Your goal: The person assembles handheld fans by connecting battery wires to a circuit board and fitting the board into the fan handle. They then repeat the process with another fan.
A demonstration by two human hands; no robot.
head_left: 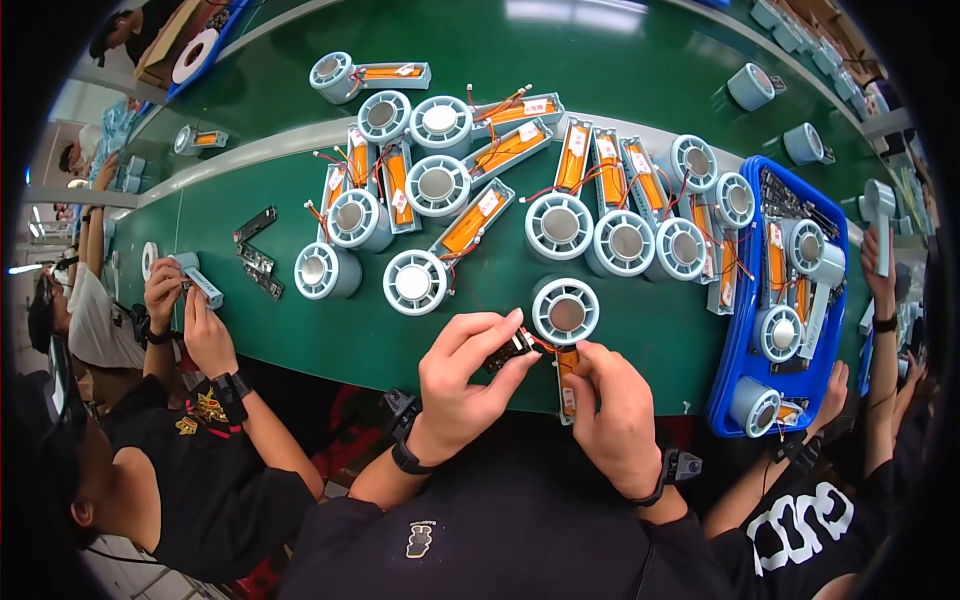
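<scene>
My left hand (468, 380) pinches a small black circuit board (510, 351) between thumb and fingers, near the table's front edge. Beside it, my right hand (613, 412) is closed on the handle of a light-blue handheld fan (566, 312), whose round head with a metal disc points up. An orange battery (567, 385) shows in the open handle. Thin red wires (542, 344) run between the board and the fan; where they end is partly hidden by my fingers.
Several similar fans (556, 226) with open handles lie across the green table (470, 350). Loose circuit boards (259, 262) are at left. A blue tray (735, 350) at right holds fans and boards. People work on both sides; the left one's hands (200, 320) hold a fan part.
</scene>
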